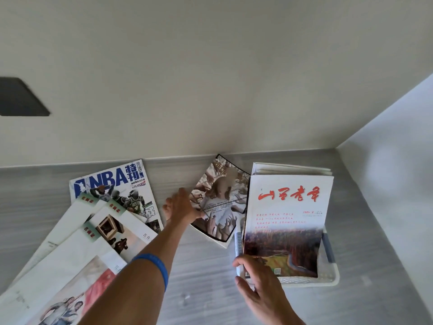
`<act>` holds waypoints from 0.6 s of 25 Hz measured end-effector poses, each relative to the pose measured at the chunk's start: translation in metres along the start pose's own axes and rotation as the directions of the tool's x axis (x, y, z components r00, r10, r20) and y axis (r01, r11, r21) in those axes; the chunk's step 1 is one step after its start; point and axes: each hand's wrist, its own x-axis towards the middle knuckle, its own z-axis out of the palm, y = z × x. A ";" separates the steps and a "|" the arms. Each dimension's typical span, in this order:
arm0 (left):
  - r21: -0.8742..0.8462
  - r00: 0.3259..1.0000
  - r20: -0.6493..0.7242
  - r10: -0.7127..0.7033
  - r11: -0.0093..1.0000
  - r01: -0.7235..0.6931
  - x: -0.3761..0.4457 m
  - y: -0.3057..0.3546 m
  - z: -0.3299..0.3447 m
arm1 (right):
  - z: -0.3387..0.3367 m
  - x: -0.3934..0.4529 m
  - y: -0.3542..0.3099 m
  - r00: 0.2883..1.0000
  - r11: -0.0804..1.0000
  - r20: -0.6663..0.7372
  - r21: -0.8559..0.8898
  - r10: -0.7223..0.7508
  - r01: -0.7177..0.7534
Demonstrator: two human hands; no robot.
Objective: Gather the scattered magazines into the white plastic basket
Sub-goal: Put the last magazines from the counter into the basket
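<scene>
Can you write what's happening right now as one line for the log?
left hand: gripping dark-edged magazine | right hand: steadying white basket | basket: holds red-title magazine | NBA magazine: on counter

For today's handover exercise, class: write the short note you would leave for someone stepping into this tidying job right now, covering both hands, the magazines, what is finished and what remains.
Left hand: gripping the left edge of the dark-cover magazine, which is tilted up off the table.
Right hand: holding the basket's near left corner, steadying it.
Done: red-title magazine stands in the basket, more behind it.
Left: drop in the dark-cover one, then the NBA magazine and the overlapping pile at left.
</scene>
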 end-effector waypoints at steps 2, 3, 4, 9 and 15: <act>-0.178 1.000 -0.004 0.015 0.984 -0.016 -0.013 -0.007 -0.009 | -0.001 0.000 0.000 1.000 1.000 0.018 0.003 -0.023 0.023; -0.293 0.999 -0.036 0.023 0.956 -0.033 -0.024 -0.014 -0.010 | -0.003 -0.001 0.000 0.999 1.000 0.037 0.015 -0.026 0.025; -0.388 0.997 -0.078 0.027 0.920 -0.055 -0.036 -0.020 -0.009 | -0.005 -0.001 -0.001 0.998 0.999 0.053 0.028 -0.026 0.024; -0.787 0.964 -0.239 -0.114 0.605 -0.124 -0.133 -0.060 -0.040 | -0.024 -0.010 -0.011 0.990 0.927 -0.019 0.356 0.137 -0.121; -0.882 0.965 -0.143 0.218 0.414 -0.224 -0.234 -0.026 -0.083 | -0.097 -0.001 -0.039 0.993 0.707 0.006 0.702 0.122 -0.091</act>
